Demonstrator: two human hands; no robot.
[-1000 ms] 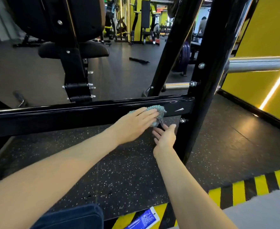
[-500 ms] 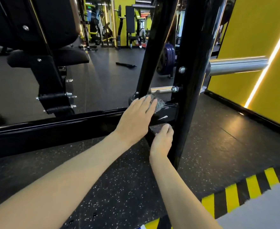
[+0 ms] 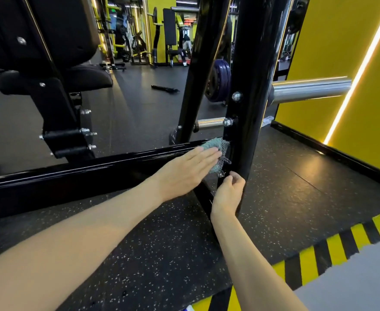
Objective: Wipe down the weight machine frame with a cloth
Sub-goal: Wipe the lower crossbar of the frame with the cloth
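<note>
Head view: a gym corner is seen from above, looking forward and down along two bare forearms.
Floor (image 3: 162, 254): black speckled rubber is laid under everything, edged near the bottom right by a yellow-and-black hazard stripe (image 3: 319, 261).
Wall (image 3: 341, 63): the right side is filled with yellow, crossed by a slanted light strip.
Weight machine frame: a glossy black horizontal beam (image 3: 83, 173) is joined at its right end to a black upright post (image 3: 249, 86); a slanted black strut (image 3: 204, 63) is set just behind the joint.
Seat pad (image 3: 88, 78): black padding is mounted on a bracket behind the beam, at the left.
Chrome peg (image 3: 308, 89): it is fixed to the upright and points right, toward the wall.
Weight plates (image 3: 220, 81): purple discs are seen between the strut and the upright, farther back.
Left hand (image 3: 184, 171): it is laid flat, fingers straight and together, pressed onto the cloth against the beam.
Right hand (image 3: 228, 194): its fingers are curled beside the upright's lower part, just under the cloth; whether anything is pinched cannot be told.
Cloth (image 3: 220, 151): the grey-green mesh is bunched at the corner where beam meets upright, partly covered by the left fingers.
</note>
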